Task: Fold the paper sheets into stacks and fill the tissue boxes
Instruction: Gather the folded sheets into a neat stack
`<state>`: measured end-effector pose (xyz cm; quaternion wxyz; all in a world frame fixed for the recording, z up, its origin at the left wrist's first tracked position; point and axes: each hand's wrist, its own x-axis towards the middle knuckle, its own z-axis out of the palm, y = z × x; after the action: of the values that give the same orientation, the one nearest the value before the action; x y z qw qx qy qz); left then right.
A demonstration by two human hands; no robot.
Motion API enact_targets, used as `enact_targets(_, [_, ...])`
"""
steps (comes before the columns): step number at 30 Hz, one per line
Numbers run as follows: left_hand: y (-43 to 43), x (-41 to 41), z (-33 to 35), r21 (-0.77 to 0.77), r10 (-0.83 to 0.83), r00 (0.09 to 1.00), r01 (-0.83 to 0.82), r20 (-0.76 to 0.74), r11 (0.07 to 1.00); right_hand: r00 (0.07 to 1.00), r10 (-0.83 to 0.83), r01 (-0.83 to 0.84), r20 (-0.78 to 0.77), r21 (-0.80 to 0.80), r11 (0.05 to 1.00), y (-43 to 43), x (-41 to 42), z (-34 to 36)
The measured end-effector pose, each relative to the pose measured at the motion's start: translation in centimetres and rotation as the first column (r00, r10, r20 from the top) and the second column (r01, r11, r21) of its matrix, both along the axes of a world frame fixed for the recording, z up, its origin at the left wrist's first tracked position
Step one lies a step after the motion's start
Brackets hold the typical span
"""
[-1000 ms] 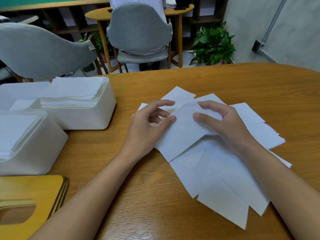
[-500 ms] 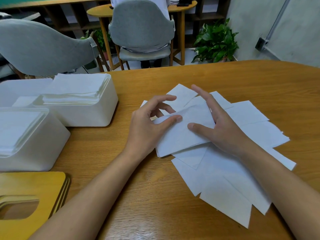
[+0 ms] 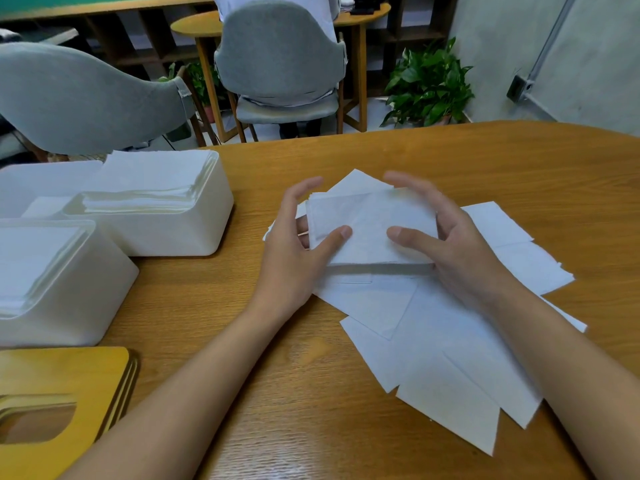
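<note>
The left hand (image 3: 294,247) and right hand (image 3: 453,244) pinch opposite sides of a thin folded stack of white paper sheets (image 3: 370,220). It looks light and floppy, likely best supported at both edges.

Two tissue boxes (image 3: 194,233) (image 3: 86,299), two hands (image 3: 294,261) (image 3: 460,251).

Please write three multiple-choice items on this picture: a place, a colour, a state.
1. Where do the white plastic tissue boxes stand?
A. on the wooden table's left side
B. on its right side
C. on a chair
2. What colour are the wooden lids with an oval slot?
A. red
B. yellow
C. black
3. The folded stack of white paper sheets is
A. inside a box
B. on the floor
C. held by left hand and right hand
1 A: they sit at its left edge. 2 B: the wood looks yellow. 3 C: both grip it above loose white sheets.
</note>
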<state>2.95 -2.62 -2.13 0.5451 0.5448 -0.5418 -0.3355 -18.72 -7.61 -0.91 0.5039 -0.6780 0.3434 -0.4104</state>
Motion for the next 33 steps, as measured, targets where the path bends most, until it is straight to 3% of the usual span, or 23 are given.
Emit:
enact_targets(3, [0.2, 0.0, 0.0, -0.051, -0.015, 0.973, 0.027, 0.228, 0.998, 0.997, -0.035, 0.036, -0.067, 0.023, 0.999, 0.1, -0.1, -0.1])
enact_targets(6, [0.2, 0.2, -0.3, -0.120, -0.058, 0.835, 0.147, 0.548, 0.982, 0.975, -0.210, 0.211, -0.073, 0.013, 0.977, -0.5, -0.3, -0.2])
enact_targets(9, [0.4, 0.4, 0.0, -0.055, -0.200, 0.718, 0.315, 0.667, 0.948, 0.955, -0.284, 0.287, -0.088, 0.019, 0.958, -1.0, -0.6, -0.4])
enact_targets(13, [0.9, 0.1, 0.2, 0.169, -0.427, 0.637, 0.426, 0.641, 0.889, 0.956, -0.278, 0.281, -0.090, 0.029, 0.959, -1.0, -0.6, -0.5])
enact_targets(18, [0.7, -0.1, 0.0, 0.183, -0.452, 0.646, 0.440, 0.616, 0.879, 0.959, -0.261, 0.266, -0.113, 0.028, 0.964, -1.0, -0.5, -0.7])
enact_targets(21, [0.7, -0.4, -0.4, 0.090, -0.401, 0.708, 0.434, 0.581, 0.897, 0.960, -0.246, 0.250, -0.134, 0.007, 0.968, -0.9, -0.5, -0.6])
enact_targets(25, [0.5, 0.0, -0.4, 0.099, -0.378, 0.849, 0.368, 0.369, 0.925, 0.963, -0.220, 0.220, -0.155, -0.015, 0.975, -0.9, -0.5, -0.7])
enact_targets(29, [0.1, 0.5, -0.4, 0.105, -0.340, 0.914, 0.325, 0.223, 0.940, 0.960, -0.197, 0.191, -0.201, -0.051, 0.980, -0.7, -0.4, -0.6])
enact_targets(33, [-0.2, 0.6, -0.4, 0.048, -0.215, 0.964, 0.210, 0.157, 0.977, 0.980, -0.071, 0.060, -0.184, -0.064, 0.996, 0.0, -0.4, 0.0])
